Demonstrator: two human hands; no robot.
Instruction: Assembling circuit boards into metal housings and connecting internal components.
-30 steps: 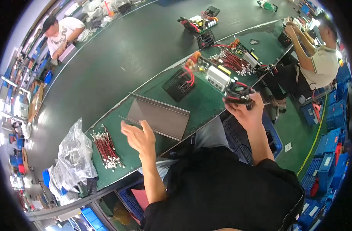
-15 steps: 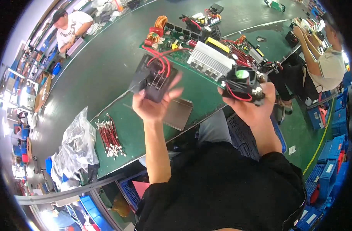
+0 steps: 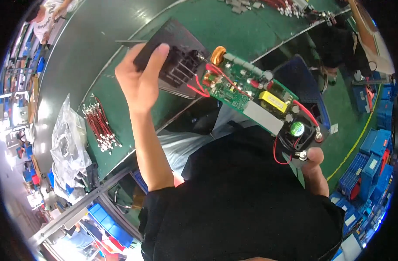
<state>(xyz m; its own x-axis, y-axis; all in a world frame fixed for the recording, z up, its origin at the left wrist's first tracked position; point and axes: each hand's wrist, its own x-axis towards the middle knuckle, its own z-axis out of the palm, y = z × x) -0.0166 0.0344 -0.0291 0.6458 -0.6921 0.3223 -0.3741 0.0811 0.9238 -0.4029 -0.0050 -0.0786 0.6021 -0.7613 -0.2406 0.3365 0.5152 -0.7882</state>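
Note:
My left hand is closed on a black end panel, thumb across its face. Slots and red wires show on the panel, and the wires run to a green circuit board. The board hangs tilted in the air, carrying a copper coil, a yellow-wrapped transformer and a pale flat heat sink. At its right end sits a black fan with a green hub, beside two metal terminals. My right hand grips this fan end from below; most of its fingers are hidden.
On the green bench lie a bundle of red and black wires with white connectors and a clear plastic bag. A dark crate stands beyond the board. Blue bins line the right. Two people are at the upper left and right edges.
The board and fan have come nearer and lower on the right. The black panel has turned and risen to the left with my left hand. The whole view has shifted too.

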